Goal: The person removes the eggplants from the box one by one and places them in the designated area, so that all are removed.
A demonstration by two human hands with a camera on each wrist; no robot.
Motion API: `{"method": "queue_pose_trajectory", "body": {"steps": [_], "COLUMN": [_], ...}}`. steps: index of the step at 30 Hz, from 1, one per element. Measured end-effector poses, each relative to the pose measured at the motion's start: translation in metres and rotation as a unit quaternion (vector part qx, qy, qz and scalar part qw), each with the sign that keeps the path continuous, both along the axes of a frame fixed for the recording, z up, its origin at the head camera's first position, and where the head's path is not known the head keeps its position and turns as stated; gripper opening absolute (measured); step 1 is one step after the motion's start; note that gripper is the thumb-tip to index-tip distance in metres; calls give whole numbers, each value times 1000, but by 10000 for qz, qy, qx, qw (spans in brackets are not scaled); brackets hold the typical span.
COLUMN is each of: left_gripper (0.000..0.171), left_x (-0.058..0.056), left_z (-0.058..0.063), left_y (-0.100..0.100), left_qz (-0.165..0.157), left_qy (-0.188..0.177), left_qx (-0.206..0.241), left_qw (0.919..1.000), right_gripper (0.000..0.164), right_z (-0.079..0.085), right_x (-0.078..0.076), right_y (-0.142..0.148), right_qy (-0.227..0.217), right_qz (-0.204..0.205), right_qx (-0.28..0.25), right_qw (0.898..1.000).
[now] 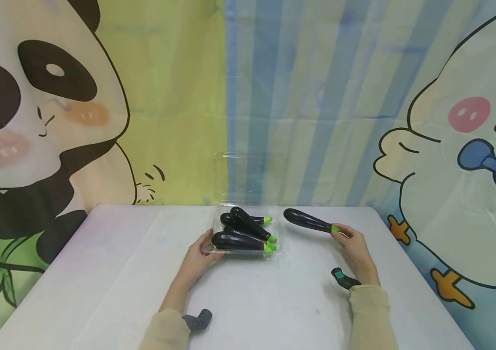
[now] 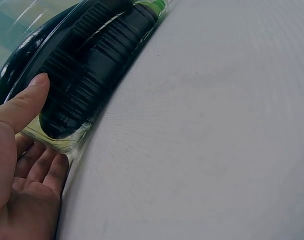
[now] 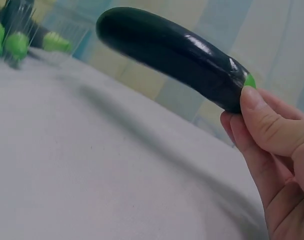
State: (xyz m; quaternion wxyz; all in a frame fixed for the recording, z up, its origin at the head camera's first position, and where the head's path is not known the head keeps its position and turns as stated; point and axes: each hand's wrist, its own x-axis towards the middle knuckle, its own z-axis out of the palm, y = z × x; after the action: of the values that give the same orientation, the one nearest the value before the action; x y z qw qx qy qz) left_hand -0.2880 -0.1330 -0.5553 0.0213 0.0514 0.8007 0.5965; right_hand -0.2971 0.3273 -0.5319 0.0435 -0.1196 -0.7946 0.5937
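A clear plastic clamshell box (image 1: 280, 228) stands near the table's far edge with its lid (image 1: 250, 154) raised behind it. Inside lie several glossy dark eggplants (image 1: 237, 241), their green stem ends toward the right. My left hand (image 1: 200, 253) holds the box at its near left corner; in the left wrist view the thumb (image 2: 29, 102) lies along the wall and the fingers sit low at the corner. To the right of the box, my right hand (image 1: 356, 247) pinches another eggplant (image 3: 172, 52) by its green end. That eggplant is raised above the table, its thick end pointing left toward the box.
The white table (image 1: 274, 301) runs up to a cloth backdrop (image 1: 327, 121) printed with stripes, a panda and a duck. Dark wrist bands (image 1: 345, 279) sit at both sleeve cuffs. The raised eggplant casts a shadow (image 3: 142, 135) on the tabletop.
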Motion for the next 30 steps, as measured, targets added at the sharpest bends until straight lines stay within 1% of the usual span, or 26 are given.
{"method": "queue_pose_trajectory", "body": {"steps": [2, 4, 7, 10, 12, 15, 19, 23, 26, 30], "left_gripper": [96, 96, 96, 96, 96, 96, 95, 95, 96, 96], "left_x": [1, 1, -2, -7, -8, -7, -3, -1, -1, 0], "left_z": [-2, -2, 1, 3, 4, 4, 5, 5, 3, 3], "left_y": [0, 0, 1, 2, 2, 1, -4, -7, -5, -3], "left_qz": [8, -13, 10, 4, -16, -38, 33, 60, 14, -35], "left_qy": [-73, -92, -2, 22, -42, -79, -60, -27, -11, -51], "left_qx": [4, 14, -9, -18, -30, -37, -100, -94, -23, 12], "left_qw": [10000, 10000, 10000, 10000, 10000, 10000, 9999, 9999, 10000, 10000], "right_gripper": [55, 56, 56, 53, 53, 55, 58, 56, 52, 52], "right_z": [-4, -8, -12, -14, -15, -12, -9, -7, -5, -5], "right_x": [-5, -12, -21, -28, -31, -35, -48, -61, -66, -69], "right_y": [1, 4, 11, 19, 24, 24, 16, 11, 11, 13], "right_qy": [-160, -213, 7, 243, 223, 131, 77, 40, 5, 0], "right_qz": [16, 20, 111, 181, 196, 351, 562, 619, 555, 519], "right_qx": [61, 43, -107, -481, -656, -593, -263, 137, 217, 58], "right_qw": [9999, 9998, 9999, 9984, 9974, 9975, 9980, 9980, 9982, 9986]}}
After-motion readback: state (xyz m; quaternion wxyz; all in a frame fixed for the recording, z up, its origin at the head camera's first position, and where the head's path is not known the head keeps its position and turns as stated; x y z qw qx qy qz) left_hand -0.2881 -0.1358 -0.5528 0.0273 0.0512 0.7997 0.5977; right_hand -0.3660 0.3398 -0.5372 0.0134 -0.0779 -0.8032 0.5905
